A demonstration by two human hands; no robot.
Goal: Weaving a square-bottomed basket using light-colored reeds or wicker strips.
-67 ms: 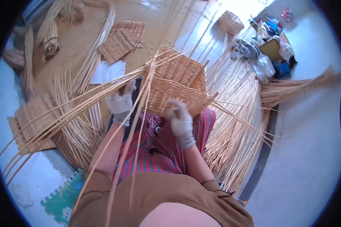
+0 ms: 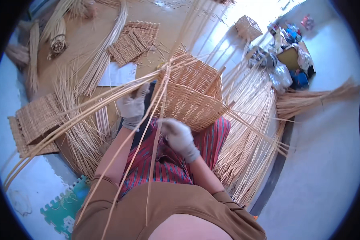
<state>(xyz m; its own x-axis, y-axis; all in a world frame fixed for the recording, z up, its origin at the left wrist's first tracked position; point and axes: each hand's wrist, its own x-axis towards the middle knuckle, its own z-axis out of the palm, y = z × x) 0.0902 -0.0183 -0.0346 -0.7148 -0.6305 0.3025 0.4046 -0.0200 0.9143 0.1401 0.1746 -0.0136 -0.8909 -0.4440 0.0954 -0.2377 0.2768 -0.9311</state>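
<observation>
A woven cane basket point(image 2: 190, 104) rests tilted over my lap, with long loose cane strands point(image 2: 104, 102) fanning from its left corner and others from its right. My left hand point(image 2: 133, 107), in a pale glove, is raised at the basket's left, fingers closed on the strand bundle, fingertips partly hidden. Below the basket, my gloved right hand point(image 2: 176, 136) is blurred, its fingers bent near a hanging strand; whether they grip it I cannot tell. A striped red cloth point(image 2: 210, 160) covers my lap.
Woven panels point(image 2: 134, 42) lie ahead and at the left point(image 2: 38, 120). Cane bundles point(image 2: 248, 136) lie on both sides. A pile of bags and objects point(image 2: 292, 60) and a small basket point(image 2: 248, 28) are at back right. A green foam mat point(image 2: 62, 206) is at lower left.
My right hand has moved down and left from the basket's front to beside the hanging strands. The basket and my left hand appear slightly farther right in view.
</observation>
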